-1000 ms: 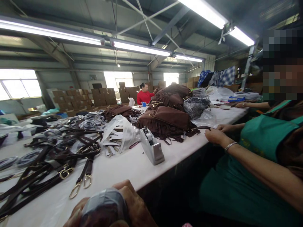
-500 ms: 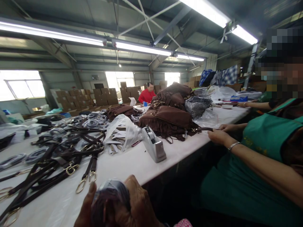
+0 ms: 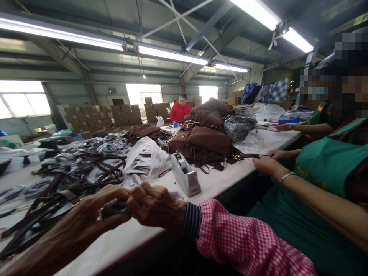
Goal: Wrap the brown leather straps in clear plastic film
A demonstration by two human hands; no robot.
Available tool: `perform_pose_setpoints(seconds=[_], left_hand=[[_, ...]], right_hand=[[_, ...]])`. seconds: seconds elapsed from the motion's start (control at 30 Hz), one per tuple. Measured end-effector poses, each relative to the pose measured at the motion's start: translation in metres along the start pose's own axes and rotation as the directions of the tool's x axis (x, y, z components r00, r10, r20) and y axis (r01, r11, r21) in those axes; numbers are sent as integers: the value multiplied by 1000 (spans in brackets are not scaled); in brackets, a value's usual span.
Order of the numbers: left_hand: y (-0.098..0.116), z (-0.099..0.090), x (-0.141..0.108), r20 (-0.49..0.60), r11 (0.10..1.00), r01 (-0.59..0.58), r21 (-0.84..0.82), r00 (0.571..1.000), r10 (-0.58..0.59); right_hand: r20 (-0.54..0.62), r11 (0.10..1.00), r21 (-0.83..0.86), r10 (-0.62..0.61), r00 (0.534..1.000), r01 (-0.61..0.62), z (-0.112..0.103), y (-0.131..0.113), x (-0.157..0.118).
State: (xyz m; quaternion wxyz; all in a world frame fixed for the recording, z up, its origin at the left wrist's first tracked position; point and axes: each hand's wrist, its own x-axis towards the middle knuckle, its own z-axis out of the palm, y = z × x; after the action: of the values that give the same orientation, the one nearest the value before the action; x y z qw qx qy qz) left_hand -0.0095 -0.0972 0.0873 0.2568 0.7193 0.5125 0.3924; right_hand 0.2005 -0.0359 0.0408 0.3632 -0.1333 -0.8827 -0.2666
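My left hand (image 3: pixel 107 203) is closed around a wrapped strap bundle (image 3: pixel 115 209), dark and greyish with a film-like wrapping, mostly hidden by the fingers. My right hand (image 3: pixel 153 205), below a striped cuff and a pink checked sleeve, has its fingers curled against the right end of the same bundle. Both hands are raised over the table's near edge. Behind them lie dark brown straps (image 3: pixel 54 188) with metal clasps. A grey tape dispenser (image 3: pixel 189 180) stands just beyond my right hand, beside a clear plastic bag (image 3: pixel 146 153) of pale strips.
Brown fringed bags (image 3: pixel 204 142) are piled beyond the dispenser. Wrapped grey coils (image 3: pixel 109 148) spread across the left of the white table (image 3: pixel 212 188). At right, a co-worker in a green apron (image 3: pixel 319 165) holds a strap (image 3: pixel 248 156). A person in red (image 3: pixel 179 112) is farther back.
Both hands have risen from the lower edge with the bundle, and the right forearm has come into view. The bundle is now more hidden by the fingers. The view has shifted slightly.
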Motion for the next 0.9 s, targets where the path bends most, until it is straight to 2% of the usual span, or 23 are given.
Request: perform_pose_setpoints(seconds=[0.07, 0.1, 0.2, 0.27, 0.33, 0.5, 0.6, 0.77, 0.9], left_hand=[[-3, 7, 8, 79, 984, -94, 154, 993, 83], [-11, 13, 8, 72, 979, -114, 171, 992, 103], [-49, 33, 0, 43, 982, -28, 188, 999, 21], [-71, 42, -8, 44, 984, 15, 179, 999, -23], [-82, 45, -11, 62, 985, 22, 169, 998, -32], [-75, 40, -5, 160, 985, -39, 168, 987, 11], [-69, 36, 1, 227, 979, -65, 196, 974, 19], [-67, 27, 11, 371, 965, -56, 257, 927, -45], [-61, 25, 14, 395, 909, -134, 396, 918, -36]], right_hand=[[51, 994, 89, 57, 997, -61, 15, 5, -3], [96, 980, 155, 106, 990, -120, 20, 6, -9], [289, 885, 340, 222, 931, -317, 28, 6, -37], [385, 846, 378, 226, 895, -376, 25, 8, -57], [421, 848, 363, 221, 880, -387, 20, 12, -69], [468, 906, 225, 223, 855, -360, 16, 23, -63], [509, 904, 261, 169, 844, -338, 23, 30, -51], [598, 879, 344, 65, 799, -329, 36, 51, -37], [626, 861, 374, 41, 779, -345, 41, 57, -29]])
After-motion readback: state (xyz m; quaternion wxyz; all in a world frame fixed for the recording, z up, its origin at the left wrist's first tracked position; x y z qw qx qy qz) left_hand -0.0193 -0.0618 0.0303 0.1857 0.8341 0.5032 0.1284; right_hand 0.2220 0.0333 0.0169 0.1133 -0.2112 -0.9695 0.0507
